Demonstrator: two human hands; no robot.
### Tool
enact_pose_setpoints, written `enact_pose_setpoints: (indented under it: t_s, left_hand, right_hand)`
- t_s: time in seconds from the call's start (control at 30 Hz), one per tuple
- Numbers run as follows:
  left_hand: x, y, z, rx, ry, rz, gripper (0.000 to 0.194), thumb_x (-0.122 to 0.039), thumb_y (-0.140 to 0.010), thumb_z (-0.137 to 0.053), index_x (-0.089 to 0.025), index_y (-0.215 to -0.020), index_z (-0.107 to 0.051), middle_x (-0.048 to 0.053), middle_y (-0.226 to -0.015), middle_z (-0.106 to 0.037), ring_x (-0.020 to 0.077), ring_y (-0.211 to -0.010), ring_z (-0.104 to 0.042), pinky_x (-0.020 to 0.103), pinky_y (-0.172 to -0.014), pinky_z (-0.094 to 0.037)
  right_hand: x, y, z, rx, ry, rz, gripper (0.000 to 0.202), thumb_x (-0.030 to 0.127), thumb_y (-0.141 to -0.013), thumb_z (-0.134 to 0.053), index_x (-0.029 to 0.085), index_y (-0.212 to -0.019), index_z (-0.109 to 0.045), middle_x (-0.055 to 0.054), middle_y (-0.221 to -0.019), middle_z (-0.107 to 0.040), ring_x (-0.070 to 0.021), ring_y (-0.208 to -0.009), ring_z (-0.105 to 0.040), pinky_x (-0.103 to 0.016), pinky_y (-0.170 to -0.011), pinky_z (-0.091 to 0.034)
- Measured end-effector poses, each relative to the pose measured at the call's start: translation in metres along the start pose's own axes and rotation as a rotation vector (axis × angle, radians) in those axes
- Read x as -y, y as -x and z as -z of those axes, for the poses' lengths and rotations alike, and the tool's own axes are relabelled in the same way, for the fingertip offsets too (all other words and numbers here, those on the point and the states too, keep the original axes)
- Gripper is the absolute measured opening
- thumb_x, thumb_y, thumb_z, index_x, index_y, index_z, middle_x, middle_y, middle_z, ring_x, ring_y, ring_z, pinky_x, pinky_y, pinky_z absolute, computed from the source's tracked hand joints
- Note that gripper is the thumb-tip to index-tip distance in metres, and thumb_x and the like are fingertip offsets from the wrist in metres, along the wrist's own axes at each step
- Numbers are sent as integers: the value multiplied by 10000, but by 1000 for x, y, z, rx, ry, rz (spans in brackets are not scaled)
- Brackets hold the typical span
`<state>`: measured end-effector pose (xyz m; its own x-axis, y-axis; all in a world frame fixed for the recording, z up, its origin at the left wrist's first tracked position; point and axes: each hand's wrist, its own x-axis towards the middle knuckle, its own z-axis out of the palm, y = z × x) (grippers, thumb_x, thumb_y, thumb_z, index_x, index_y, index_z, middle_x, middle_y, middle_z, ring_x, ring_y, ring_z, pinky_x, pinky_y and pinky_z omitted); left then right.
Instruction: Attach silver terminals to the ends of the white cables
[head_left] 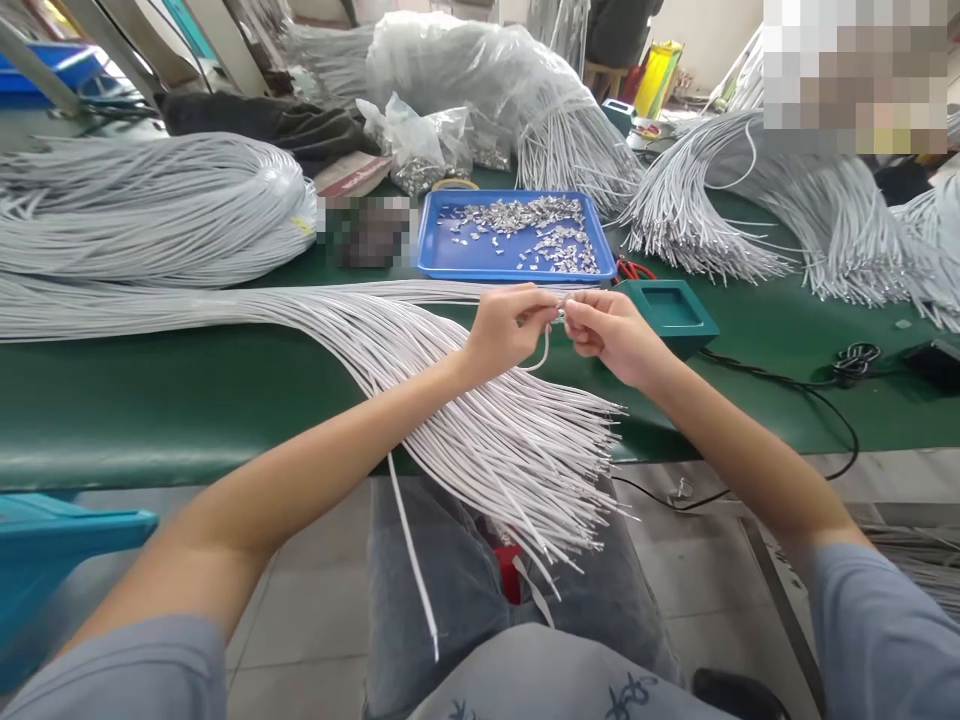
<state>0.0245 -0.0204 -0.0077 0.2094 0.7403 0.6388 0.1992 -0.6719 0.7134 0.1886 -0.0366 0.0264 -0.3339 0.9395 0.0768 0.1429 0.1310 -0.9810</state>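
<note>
My left hand (pixel 510 325) pinches the end of a white cable (pixel 545 350), which curls down below its fingertips. The fingertips of my right hand (pixel 611 330) meet it at the same spot, closed on something too small to make out. Under my left forearm a fanned bundle of white cables (pixel 480 420) lies across the green table and hangs over its front edge. Just beyond my hands is a blue tray (pixel 465 262) with many small metal pieces (pixel 559 235). A green box-shaped device (pixel 671 310) stands right beside my right hand.
A large coil of grey cables (pixel 150 210) lies at the left. Behind the tray are plastic bags of metal parts (pixel 420 150) and a plastic-wrapped bundle (pixel 465 80). More cable bundles (pixel 697 200) lie at the right, with a black cord (pixel 795 378) nearer. A teal container (pixel 67 540) is at lower left.
</note>
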Motion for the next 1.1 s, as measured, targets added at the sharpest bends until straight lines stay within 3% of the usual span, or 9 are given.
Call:
enact_pose_setpoints:
  t_s: [0.07, 0.13, 0.23, 0.33, 0.47, 0.63, 0.8, 1.1]
  left_hand:
    - [0, -3, -3, 15, 106, 219, 75, -116, -790, -613, -124, -762, -682, 2, -632, -636, 85, -519, -580, 215, -528, -480]
    - [1, -6, -7, 51, 180, 411, 119, -78, -785, -608, -111, -875, -680, -27, -581, -601, 78, -468, -566, 202, -489, -469]
    - [4, -11, -12, 165, 188, 495, 272, -6, -779, -578, -120, -1010, -665, -70, -530, -546, 60, -436, -547, 177, -484, -461]
    - [7, -14, -16, 231, 181, 503, 284, 27, -778, -553, -127, -995, -651, -76, -534, -541, 56, -441, -567, 160, -489, -467]
    - [9, -14, -16, 208, 209, 623, 259, 2, -803, -560, -129, -1024, -593, -75, -524, -564, 86, -439, -610, 166, -467, -475]
    - [8, -13, -12, 175, 230, 710, 176, -28, -812, -589, -125, -955, -555, -50, -526, -611, 99, -436, -622, 165, -450, -456]
    - [10, -12, -12, 167, 235, 697, 177, -29, -773, -638, -114, -911, -568, -31, -519, -626, 97, -413, -599, 166, -421, -415]
    - [17, -10, -14, 153, 175, 691, 195, -55, -743, -673, -111, -918, -606, -21, -516, -634, 98, -410, -576, 195, -449, -417]
  right_hand:
    - [-1, -3, 9, -196, 346, 139, 120, 289, -839, -573, 180, -825, -622, -9, -683, -556, -121, -624, -473, -263, -551, -362]
    - [-2, -5, 20, -274, 783, 226, 169, 223, -842, -580, 164, -967, -677, -83, -899, -675, -197, -836, -576, -328, -705, -437]
    - [-3, -7, 31, -87, 1278, 200, 261, 275, -864, -595, 129, -1057, -694, -155, -1091, -692, -294, -1049, -575, -424, -878, -423]
    - [-4, -9, 32, 69, 1513, 158, 306, 318, -873, -588, 96, -1058, -688, -168, -1095, -699, -318, -1092, -574, -452, -927, -390]
    - [-4, -18, 30, 134, 1639, 141, 269, 293, -865, -581, 105, -1014, -702, -159, -1091, -709, -307, -1076, -586, -426, -894, -374]
    - [3, -29, 30, 203, 1639, 81, 276, 318, -838, -603, 90, -910, -742, -172, -979, -736, -293, -939, -655, -367, -760, -379]
    - [3, -33, 29, 181, 1682, 40, 286, 316, -825, -611, 80, -896, -757, -194, -911, -743, -324, -891, -680, -355, -634, -364]
    - [0, -33, 29, 180, 1703, 58, 271, 305, -840, -591, 102, -921, -751, -175, -912, -752, -322, -906, -687, -352, -648, -405]
